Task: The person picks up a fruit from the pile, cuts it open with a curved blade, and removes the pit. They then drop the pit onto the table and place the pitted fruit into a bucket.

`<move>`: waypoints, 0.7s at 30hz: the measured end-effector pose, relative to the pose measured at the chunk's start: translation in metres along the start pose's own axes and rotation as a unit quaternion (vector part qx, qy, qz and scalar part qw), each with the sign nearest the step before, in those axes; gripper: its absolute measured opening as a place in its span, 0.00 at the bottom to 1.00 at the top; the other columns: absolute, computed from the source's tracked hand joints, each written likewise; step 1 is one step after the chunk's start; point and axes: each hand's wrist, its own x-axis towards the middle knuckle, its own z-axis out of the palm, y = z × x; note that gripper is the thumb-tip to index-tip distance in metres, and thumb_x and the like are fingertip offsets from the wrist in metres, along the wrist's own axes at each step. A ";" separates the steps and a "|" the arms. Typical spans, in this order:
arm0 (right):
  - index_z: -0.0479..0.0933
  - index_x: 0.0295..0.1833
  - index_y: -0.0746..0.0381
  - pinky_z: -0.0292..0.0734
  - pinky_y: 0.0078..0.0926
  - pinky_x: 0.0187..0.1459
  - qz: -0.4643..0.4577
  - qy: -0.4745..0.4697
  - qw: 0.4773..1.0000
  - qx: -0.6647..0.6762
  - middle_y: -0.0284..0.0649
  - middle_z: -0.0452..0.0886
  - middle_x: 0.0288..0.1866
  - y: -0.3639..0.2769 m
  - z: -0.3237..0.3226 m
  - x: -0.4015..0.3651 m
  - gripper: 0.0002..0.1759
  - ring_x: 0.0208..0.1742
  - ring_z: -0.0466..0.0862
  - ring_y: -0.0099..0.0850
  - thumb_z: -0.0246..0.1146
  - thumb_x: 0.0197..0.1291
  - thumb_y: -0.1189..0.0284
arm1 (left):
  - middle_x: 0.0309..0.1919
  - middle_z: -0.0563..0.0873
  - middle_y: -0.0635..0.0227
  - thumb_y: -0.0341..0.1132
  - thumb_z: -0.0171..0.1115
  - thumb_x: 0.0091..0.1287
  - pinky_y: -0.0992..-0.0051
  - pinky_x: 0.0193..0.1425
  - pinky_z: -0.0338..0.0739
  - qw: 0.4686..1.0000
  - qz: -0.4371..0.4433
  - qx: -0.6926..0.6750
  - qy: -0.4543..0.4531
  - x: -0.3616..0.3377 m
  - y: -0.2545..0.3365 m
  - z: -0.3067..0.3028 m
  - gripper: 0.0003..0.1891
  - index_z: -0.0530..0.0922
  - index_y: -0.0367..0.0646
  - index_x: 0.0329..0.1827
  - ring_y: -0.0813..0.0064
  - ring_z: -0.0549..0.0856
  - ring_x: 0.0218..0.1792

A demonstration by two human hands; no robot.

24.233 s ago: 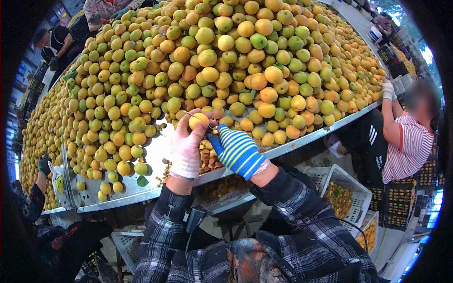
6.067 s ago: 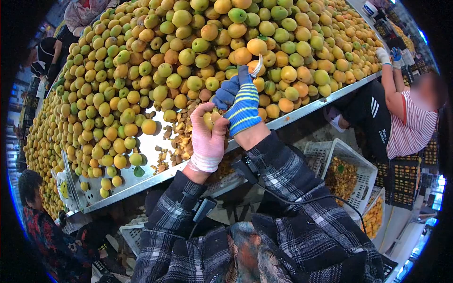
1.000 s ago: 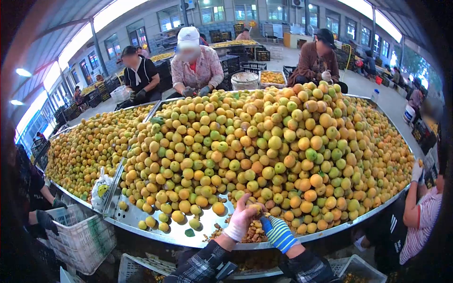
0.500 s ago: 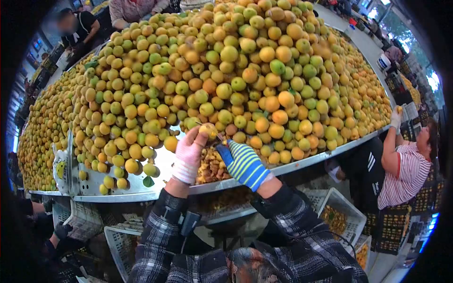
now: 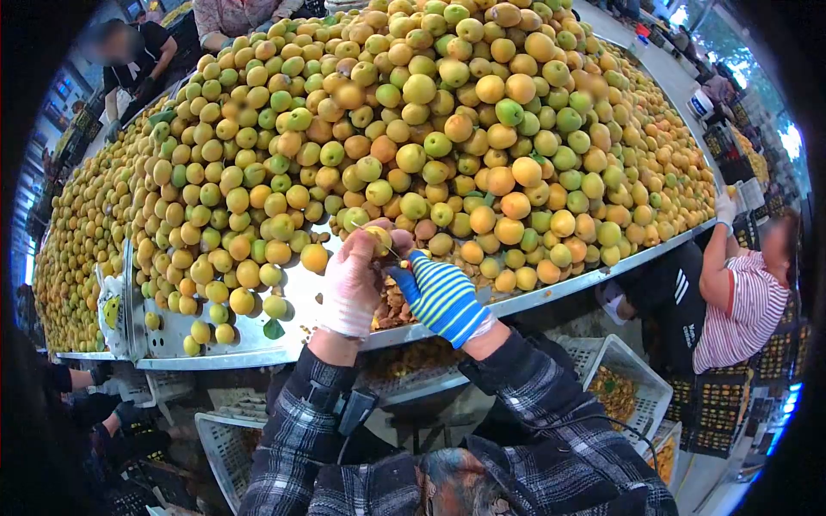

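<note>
Between the fingers of my left hand (image 5: 357,279), in a pale pink and white glove, is a yellow fruit (image 5: 377,241). My right hand (image 5: 440,297), in a blue and yellow-green striped glove, is closed round a small thin tool (image 5: 397,256) whose tip reaches the fruit. Both hands are close together over the near edge of the metal table (image 5: 292,297). Brown fruit pieces (image 5: 394,308) lie on the table between and below the hands. Beyond them rises a large heap of yellow, green and orange fruit (image 5: 430,146).
White crates (image 5: 215,451) stand below the table at left and right, one with fruit pieces (image 5: 613,396) in it. A person in a striped shirt (image 5: 750,318) sits at the right. Other people are at the far left. A white bag (image 5: 110,314) hangs by the divider.
My left hand has turned, its fingers now curled further round the fruit. The tool tip now lies across the fruit. My right hand has shifted slightly left.
</note>
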 end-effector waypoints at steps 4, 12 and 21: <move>0.74 0.39 0.66 0.74 0.46 0.29 0.011 -0.017 0.999 0.029 0.53 0.79 0.25 0.003 0.003 0.002 0.18 0.28 0.80 0.52 0.57 0.66 0.60 | 0.47 0.83 0.54 0.44 0.56 0.72 0.69 0.58 0.75 0.984 0.069 0.163 0.034 -0.004 0.002 0.007 0.24 0.67 0.34 0.62 0.63 0.82 0.51; 0.75 0.40 0.65 0.74 0.45 0.29 0.003 0.024 0.999 0.038 0.52 0.79 0.26 0.003 0.004 -0.001 0.17 0.30 0.81 0.51 0.58 0.65 0.60 | 0.52 0.82 0.55 0.54 0.56 0.69 0.67 0.60 0.74 0.998 -0.008 -0.051 -0.027 -0.006 0.004 0.013 0.31 0.66 0.37 0.63 0.62 0.81 0.54; 0.74 0.40 0.65 0.74 0.47 0.27 -0.037 0.004 0.994 0.100 0.52 0.79 0.23 0.007 -0.009 -0.002 0.17 0.26 0.81 0.51 0.59 0.65 0.59 | 0.44 0.85 0.65 0.46 0.61 0.69 0.80 0.52 0.74 0.912 0.131 0.388 -0.025 -0.014 0.033 0.024 0.25 0.70 0.36 0.60 0.79 0.80 0.45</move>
